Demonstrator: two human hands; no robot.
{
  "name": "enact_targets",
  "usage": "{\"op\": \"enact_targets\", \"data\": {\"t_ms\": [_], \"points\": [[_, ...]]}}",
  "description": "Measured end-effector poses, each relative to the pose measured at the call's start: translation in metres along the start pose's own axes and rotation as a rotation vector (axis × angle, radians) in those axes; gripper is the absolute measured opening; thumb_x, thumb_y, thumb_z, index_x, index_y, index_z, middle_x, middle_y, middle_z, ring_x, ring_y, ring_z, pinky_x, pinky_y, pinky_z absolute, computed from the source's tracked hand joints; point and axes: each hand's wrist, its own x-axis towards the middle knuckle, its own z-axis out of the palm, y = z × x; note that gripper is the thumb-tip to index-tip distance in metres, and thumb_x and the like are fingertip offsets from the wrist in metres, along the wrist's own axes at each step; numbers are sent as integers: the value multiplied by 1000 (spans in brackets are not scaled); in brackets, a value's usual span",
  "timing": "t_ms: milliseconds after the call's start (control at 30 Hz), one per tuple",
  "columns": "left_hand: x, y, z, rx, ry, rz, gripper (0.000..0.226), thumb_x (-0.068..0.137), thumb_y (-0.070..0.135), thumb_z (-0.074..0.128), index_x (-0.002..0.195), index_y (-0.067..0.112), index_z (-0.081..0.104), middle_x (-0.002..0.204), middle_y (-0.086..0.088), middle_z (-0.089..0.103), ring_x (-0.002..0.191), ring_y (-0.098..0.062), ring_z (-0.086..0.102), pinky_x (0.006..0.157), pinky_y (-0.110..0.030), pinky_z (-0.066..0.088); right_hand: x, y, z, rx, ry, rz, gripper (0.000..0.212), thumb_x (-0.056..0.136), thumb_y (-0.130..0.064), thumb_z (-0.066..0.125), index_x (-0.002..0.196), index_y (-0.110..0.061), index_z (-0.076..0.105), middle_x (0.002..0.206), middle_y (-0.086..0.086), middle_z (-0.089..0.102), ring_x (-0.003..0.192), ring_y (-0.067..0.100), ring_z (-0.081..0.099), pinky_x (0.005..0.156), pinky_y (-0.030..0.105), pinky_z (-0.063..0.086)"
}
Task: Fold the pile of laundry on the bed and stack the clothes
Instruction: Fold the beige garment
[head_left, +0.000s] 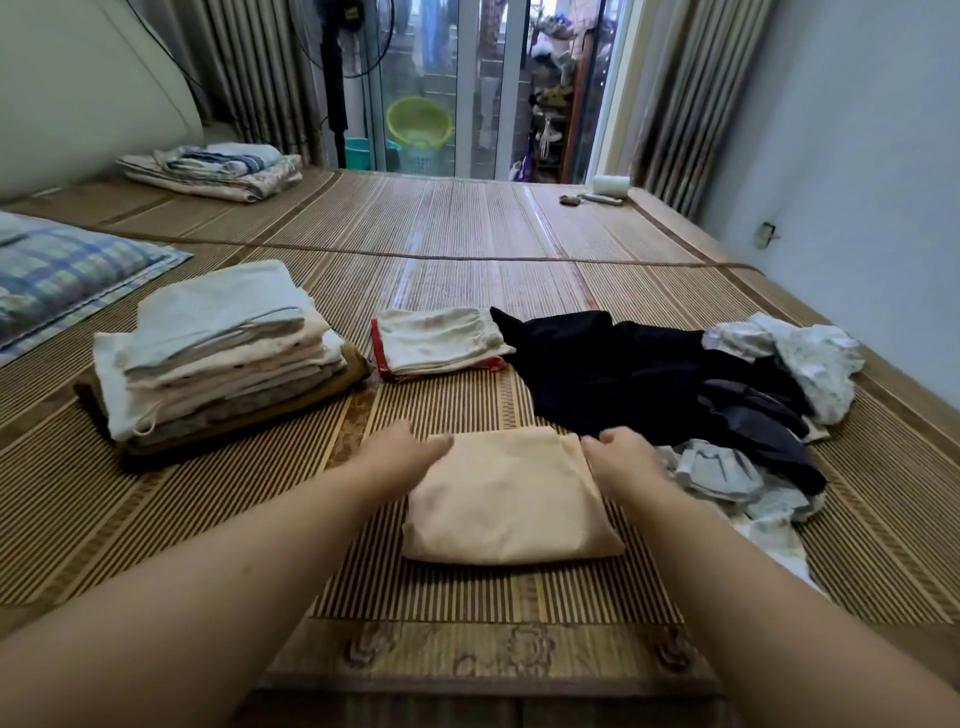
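A folded peach garment (509, 504) lies flat on the mat (467, 249) at the near middle of the bed, directly between the two hands. The left hand (400, 457) rests on its far left corner with fingers fairly straight and slightly blurred, gripping nothing. The right hand (623, 462) sits at the far right corner, its fingers curled and pinching the cloth's edge. To the far left of the hands stands a tall stack (223, 358) of folded pale clothes. Just right of the stack lies a small folded white piece (436, 340) with red trim. The unfolded pile (649, 374) of dark clothes spreads to the right, touching the peach garment's far right side, with floral pieces (800, 358) at its far right edge. A plaid pillow (62, 280) lies at the left.
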Motion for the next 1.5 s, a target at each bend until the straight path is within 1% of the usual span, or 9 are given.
{"op": "enact_targets", "data": {"t_ms": [133,233,433,600,833,1000,1200,1400,1500], "points": [[-3,-24,13,276,-110,-138,58,80,70,57,102,16,62,84,4,56,84,-15,59,75,-29,49,-4,8,12,-114,-128,146,68,86,-56,59,126,-1,56,122,14,60,111,31,57,81,33,42],[2,-28,20,187,-125,-127,46,76,65,66,87,21,59,85,5,60,84,-16,61,76,-29,52,-1,1,20,15,-212,130,44,79,-44,73,102,-7,65,91,1,62,82,19,58,69,30,43],[13,-21,25,-74,-79,-109,33,90,33,64,117,15,58,93,4,59,85,-12,58,71,-28,51,7,-10,28,85,-197,33,47,83,-25,70,124,-11,51,108,3,59,95,20,56,78,32,45],[21,-25,15,-401,-168,-80,88,83,21,73,150,28,16,144,-8,40,119,-26,49,98,-39,45,5,-6,28,184,-294,-143,81,86,-12,67,151,-35,24,147,-1,43,124,17,47,105,30,36],[31,-26,12,-559,-477,86,50,86,-2,56,121,34,61,130,4,48,104,-10,57,62,-10,49,15,-9,30,267,-373,-177,43,95,-4,53,131,-26,56,114,-13,47,87,-7,46,66,5,38],[71,-4,-18,-664,-210,243,60,89,-4,53,134,36,50,126,10,52,92,1,62,68,-12,51,68,-63,17,451,-315,-334,46,86,12,59,117,-22,61,113,-2,66,86,-6,61,83,11,49],[159,31,-83,-515,102,351,69,76,7,57,141,31,48,142,9,47,120,-13,53,103,-28,43,145,-158,7,351,-161,-552,45,85,4,61,124,-18,60,103,-7,60,87,1,59,67,-5,37],[245,41,-78,194,109,14,76,94,44,51,155,26,8,161,-10,-19,147,-41,-3,117,-50,14,231,-185,57,-380,-86,-492,52,95,-37,51,144,-30,38,156,3,29,136,26,39,110,40,35],[263,40,-48,344,147,80,86,88,67,44,155,28,5,159,-8,-26,146,-34,-18,117,-53,-1,243,-183,90,-540,-120,-614,57,98,-44,40,151,-33,22,163,0,4,149,23,10,116,52,18]]}}
